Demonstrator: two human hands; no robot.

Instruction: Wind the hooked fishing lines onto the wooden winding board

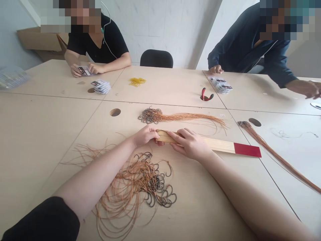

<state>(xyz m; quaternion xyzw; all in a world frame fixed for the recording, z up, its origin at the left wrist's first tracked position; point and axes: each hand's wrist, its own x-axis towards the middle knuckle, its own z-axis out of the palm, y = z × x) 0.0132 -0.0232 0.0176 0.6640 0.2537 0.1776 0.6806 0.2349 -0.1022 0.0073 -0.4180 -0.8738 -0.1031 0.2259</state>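
Observation:
My left hand (146, 136) is closed on the left end of a flat wooden strip (222, 144), whose right end is dark red. A thin dark curve, perhaps part of a fish hook, shows on the strip's end between my hands. My right hand (192, 144) grips the strip a little further right, fingers laid over its top. Below my hands lies a loose tangle of large dark fish hooks (156, 182) with orange-brown line (120, 201). Just beyond them rests a bundle of hooks (150, 115) with its lines (190, 117) drawn out to the right.
At right lies another hook bundle (273, 152). Red-and-black pliers handles (207, 95) stick out of a table hole. Yellow bands (137, 81) and stacked small packets (100, 86) sit across the table. Two people sit opposite; one holds a packet (84, 70). More packets (222, 85) lie near the other.

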